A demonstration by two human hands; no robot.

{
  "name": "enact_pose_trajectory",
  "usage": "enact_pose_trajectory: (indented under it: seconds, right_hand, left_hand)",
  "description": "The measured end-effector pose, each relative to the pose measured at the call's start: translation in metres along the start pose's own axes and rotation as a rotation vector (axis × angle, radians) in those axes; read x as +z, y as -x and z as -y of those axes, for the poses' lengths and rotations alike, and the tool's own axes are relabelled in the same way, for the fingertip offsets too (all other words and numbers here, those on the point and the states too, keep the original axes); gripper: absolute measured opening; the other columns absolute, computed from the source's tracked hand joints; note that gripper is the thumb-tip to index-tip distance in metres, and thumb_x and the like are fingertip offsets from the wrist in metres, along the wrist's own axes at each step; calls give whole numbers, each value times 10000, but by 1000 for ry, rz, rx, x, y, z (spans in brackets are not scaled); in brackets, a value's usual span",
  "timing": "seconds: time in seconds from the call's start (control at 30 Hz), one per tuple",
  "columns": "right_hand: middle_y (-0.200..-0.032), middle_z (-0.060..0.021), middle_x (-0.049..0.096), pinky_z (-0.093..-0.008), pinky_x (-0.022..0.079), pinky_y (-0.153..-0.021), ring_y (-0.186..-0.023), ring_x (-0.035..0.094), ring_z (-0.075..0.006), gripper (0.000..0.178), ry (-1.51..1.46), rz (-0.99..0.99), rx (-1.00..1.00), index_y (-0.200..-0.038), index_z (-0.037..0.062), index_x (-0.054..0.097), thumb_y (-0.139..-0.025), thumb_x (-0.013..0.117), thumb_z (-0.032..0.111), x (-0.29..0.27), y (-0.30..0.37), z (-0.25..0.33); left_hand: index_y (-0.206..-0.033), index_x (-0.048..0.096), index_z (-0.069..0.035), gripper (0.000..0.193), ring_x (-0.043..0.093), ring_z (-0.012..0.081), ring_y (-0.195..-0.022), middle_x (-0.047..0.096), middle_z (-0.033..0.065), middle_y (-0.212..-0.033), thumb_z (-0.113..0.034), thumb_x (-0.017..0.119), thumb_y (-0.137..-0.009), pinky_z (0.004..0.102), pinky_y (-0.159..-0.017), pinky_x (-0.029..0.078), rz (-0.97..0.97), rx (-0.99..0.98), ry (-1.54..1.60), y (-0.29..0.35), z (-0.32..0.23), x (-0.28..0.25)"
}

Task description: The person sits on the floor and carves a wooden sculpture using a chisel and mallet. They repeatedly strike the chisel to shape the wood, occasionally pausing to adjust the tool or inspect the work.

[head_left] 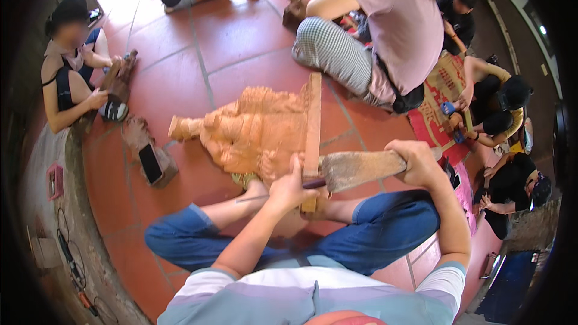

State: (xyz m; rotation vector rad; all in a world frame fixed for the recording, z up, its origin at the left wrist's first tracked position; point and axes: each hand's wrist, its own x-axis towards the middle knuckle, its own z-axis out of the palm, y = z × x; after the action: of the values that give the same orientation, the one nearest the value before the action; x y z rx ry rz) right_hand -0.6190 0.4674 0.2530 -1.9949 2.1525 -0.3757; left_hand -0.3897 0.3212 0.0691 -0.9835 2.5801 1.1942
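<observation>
In front of my crossed legs, a carved wooden statue (259,129) lies on its side on the tiles, its flat base (312,123) to the right. My left hand (289,189) is closed around a chisel (314,183). The dark handle end points right and the thin blade points left, low beside the statue. A worn wooden mallet (361,170) is gripped at its narrow end by my right hand (419,162). Its broad face is at the chisel's handle end; whether they touch I cannot tell.
A black phone (150,164) rests on a wooden block (164,171) to the left. A person (66,78) holding a carving sits beyond it. Another person (385,36) sits close ahead, back turned. More people work at the right around flattened cardboard (442,93). A low ledge (66,198) runs along the left.
</observation>
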Motion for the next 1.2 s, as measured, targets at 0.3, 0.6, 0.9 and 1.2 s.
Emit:
enact_pose_trajectory:
  seconds: [0.3,0.6,0.9,1.2]
  right_hand:
    - [-784,-150,644,-439,493,-647,-780,634,-361,302,52,90,-29,-924,88,575,-632,650,67,10,-30,-26]
    - [-846,-181,668,-452,523,-722,-845,653,-358,329,673,315,375,-970,74,619,-642,645,68,16,-70,-187]
    - [-998,-153,670,-453,538,-744,-911,662,-332,393,648,162,622,-1054,111,637,-666,694,77,63,-148,-235]
    - [-853,-82,714,-378,555,-675,-790,692,-208,250,625,655,589,-796,71,732,-568,768,167,75,-156,-146]
  left_hand:
    - [-1464,44,56,1221,663,364,-915,652,251,-1033,-456,792,-645,420,-748,532,18,-44,-14,-3,-5,-2]
    - [-1479,-51,8,1229,659,406,-896,659,280,-938,-380,799,-680,418,-768,513,93,-85,40,-8,-12,0]
    - [-1469,-31,42,1179,659,415,-877,653,301,-909,-282,805,-703,406,-769,510,77,-44,87,-8,-13,6]
    - [-1457,4,70,1209,663,380,-898,665,264,-950,-394,794,-668,423,-756,523,58,-68,-11,-7,-18,-6]
